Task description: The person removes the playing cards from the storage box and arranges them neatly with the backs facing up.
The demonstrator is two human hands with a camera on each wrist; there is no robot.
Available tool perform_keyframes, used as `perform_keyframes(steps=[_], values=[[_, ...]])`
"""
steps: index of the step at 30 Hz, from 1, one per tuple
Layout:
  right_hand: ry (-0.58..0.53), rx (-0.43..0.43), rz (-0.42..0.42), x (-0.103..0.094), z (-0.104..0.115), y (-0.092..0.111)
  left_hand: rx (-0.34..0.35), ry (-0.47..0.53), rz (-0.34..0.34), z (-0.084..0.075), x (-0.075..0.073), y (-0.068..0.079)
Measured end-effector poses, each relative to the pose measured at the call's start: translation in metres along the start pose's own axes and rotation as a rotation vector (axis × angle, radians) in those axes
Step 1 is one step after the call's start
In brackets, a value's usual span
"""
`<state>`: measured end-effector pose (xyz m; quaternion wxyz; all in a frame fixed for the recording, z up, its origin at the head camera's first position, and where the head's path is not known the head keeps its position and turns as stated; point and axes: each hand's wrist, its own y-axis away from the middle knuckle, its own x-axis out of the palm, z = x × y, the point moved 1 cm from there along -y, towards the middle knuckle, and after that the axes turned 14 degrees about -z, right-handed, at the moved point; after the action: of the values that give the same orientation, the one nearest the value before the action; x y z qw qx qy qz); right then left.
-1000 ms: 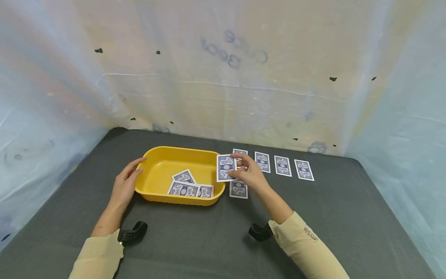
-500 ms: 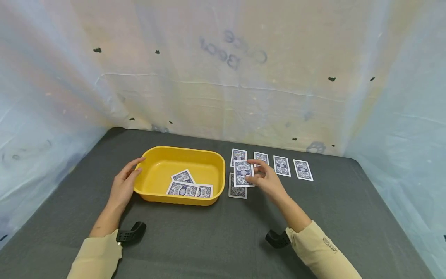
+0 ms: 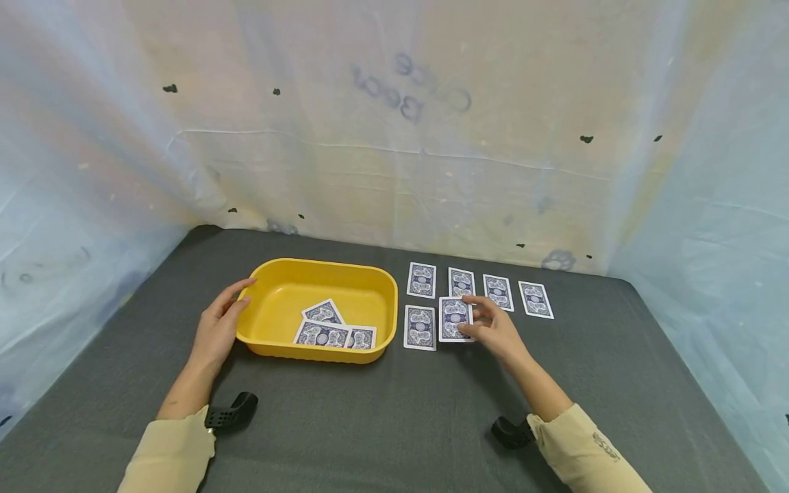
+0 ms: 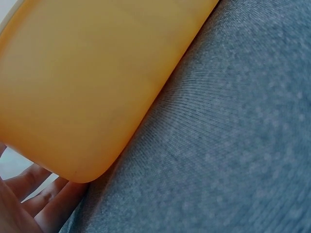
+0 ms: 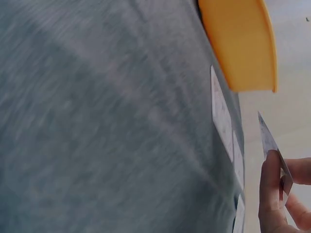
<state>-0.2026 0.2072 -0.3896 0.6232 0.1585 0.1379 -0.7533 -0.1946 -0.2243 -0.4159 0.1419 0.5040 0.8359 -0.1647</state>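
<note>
My right hand (image 3: pixel 498 334) pinches a blue-backed playing card (image 3: pixel 453 319) by its right edge, thumb in front and fingers behind. In the right wrist view this card stands tilted above the dark cloth. Just left of it lies another playing card, face down; one more lies behind that, in the back row. My left hand (image 3: pixel 216 325) holds the left end of a yellow tray (image 3: pixel 333 268), thumb and index finger over the rim. Its other fingers (image 4: pixel 60 206) lie against the tray's outer wall in the left wrist view. Several face-down cards overlap inside the tray.
Three more face-down cards, including the far right one (image 3: pixel 536 300), continue the back row on the dark cloth (image 3: pixel 370 424). A pale plastic sheet (image 3: pixel 394 185) hangs behind the table and along its sides.
My right hand has carried the card rightward from the tray's right rim, past the front card, and lower toward the cloth. My left hand has stayed at the tray.
</note>
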Motion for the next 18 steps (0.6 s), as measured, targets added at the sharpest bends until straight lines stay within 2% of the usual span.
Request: perform_keyframes(steps=[8,18], values=[[0.073,0.022,-0.002,-0.005,-0.013,-0.002,0.028,0.002,0.001,0.001,-0.001,0.000],[0.090,0.024,0.006,-0.006,-0.024,-0.003,0.027,0.013,0.005,0.001,-0.002,0.000]])
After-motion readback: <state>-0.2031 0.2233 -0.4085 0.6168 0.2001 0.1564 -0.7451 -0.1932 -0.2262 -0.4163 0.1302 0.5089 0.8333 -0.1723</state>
